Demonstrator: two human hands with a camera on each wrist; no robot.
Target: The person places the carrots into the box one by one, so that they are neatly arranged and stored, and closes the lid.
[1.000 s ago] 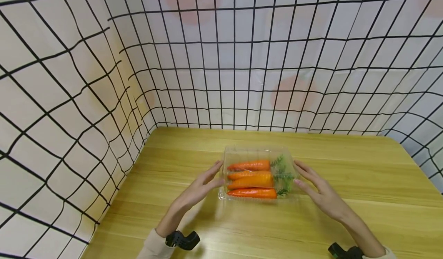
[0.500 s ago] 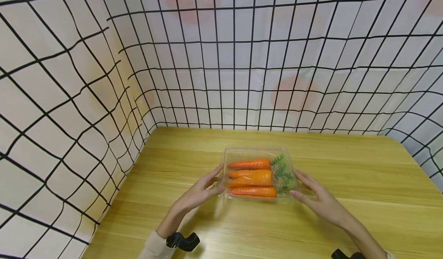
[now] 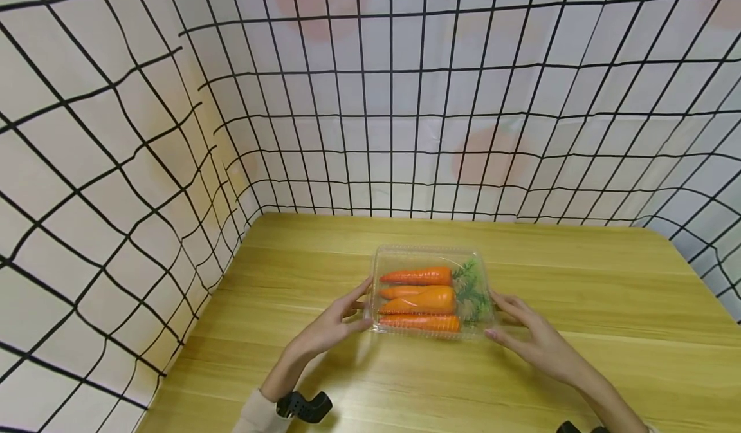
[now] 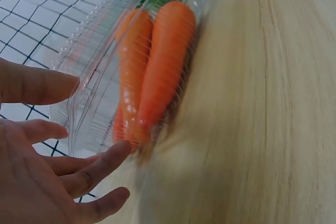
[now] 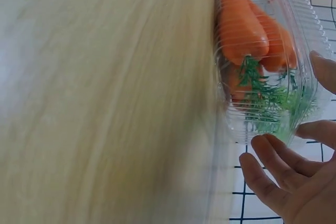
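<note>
A clear plastic clamshell box with several carrots inside lies between my two hands in the head view. Green leafy tops fill its right end. My left hand holds the left end, with the thumb at the rim and the fingers along the side wall; the left wrist view shows the thumb at the ridged edge. My right hand holds the opposite end by its rim, its fingertips right at the box's end in the right wrist view. The lid is down over the carrots.
The box is over a wooden table with light grain. Black wire grid panels in front of pale printed sheeting rise along the back and sides. Each wrist carries a black camera.
The box has tipped slightly between my hands, so its top shows more squarely and the carrots look shifted a little. Both hands have moved only slightly with it.
</note>
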